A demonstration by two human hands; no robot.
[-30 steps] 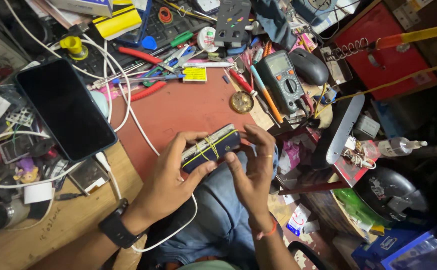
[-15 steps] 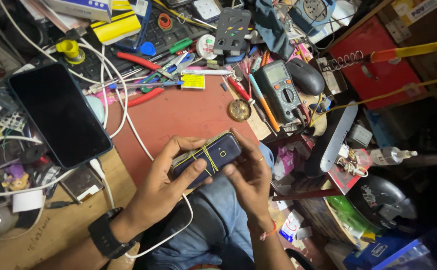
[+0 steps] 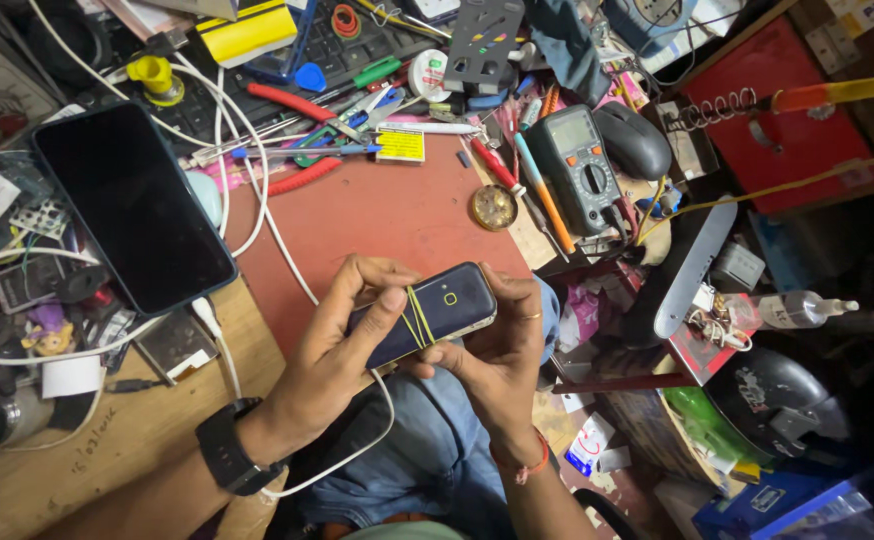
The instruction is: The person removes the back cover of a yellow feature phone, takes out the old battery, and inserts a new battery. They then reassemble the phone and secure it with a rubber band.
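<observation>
I hold a small dark-blue phone (image 3: 439, 310) between both hands, just above the near edge of a red work mat (image 3: 377, 215). A yellow rubber band (image 3: 418, 320) is wrapped around its middle. My left hand (image 3: 342, 350) grips the phone's left end from below, thumb on the band; a black watch sits on that wrist. My right hand (image 3: 497, 355) holds the right end, fingers curled around the edge. A white cable (image 3: 357, 450) loops under my left wrist.
A large black smartphone (image 3: 132, 205) lies left of the mat. A multimeter (image 3: 582, 170), a black mouse (image 3: 634, 140), red-handled pliers (image 3: 292, 100), tweezers and pens crowd the far side. A round brass tin (image 3: 494, 206) sits on the mat. Wooden bench (image 3: 107, 440) at the lower left.
The phone has tilted a little flatter in my hands and my left thumb has shifted onto the yellow band. Both hands keep hold of it; the view has shifted slightly.
</observation>
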